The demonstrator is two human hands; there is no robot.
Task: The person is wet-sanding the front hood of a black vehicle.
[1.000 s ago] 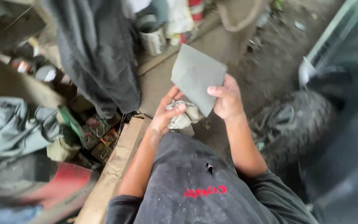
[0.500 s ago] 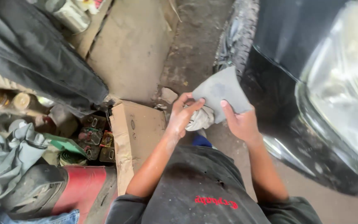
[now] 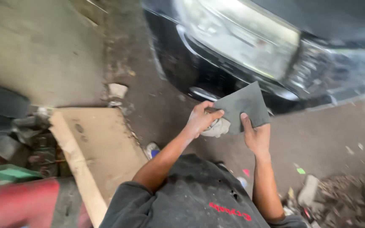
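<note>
Fingers: left hand [image 3: 200, 119] is pinching a pale rag [image 3: 216, 128] against the grey sheet [image 3: 243, 107], right hand [image 3: 256, 137] is gripping the sheet's lower edge | Change: the view is swinging round; the black car [image 3: 233, 46], beside them before, is now looming just beyond the fingertips | Floor: cardboard [image 3: 102, 143] left.

1. Sheet [image 3: 243, 107] at centre, held between left hand [image 3: 201, 118] at its 9 o'clock and right hand [image 3: 256, 137] at its 6 o'clock.
2. Rag [image 3: 217, 128] under left hand, touching sheet.
3. Car [image 3: 250, 46] at 12 o'clock, behind sheet.
4. Board [image 3: 100, 145] at 9 o'clock, on ground.
5. Rubble [image 3: 339, 198] at 4 o'clock.
</note>
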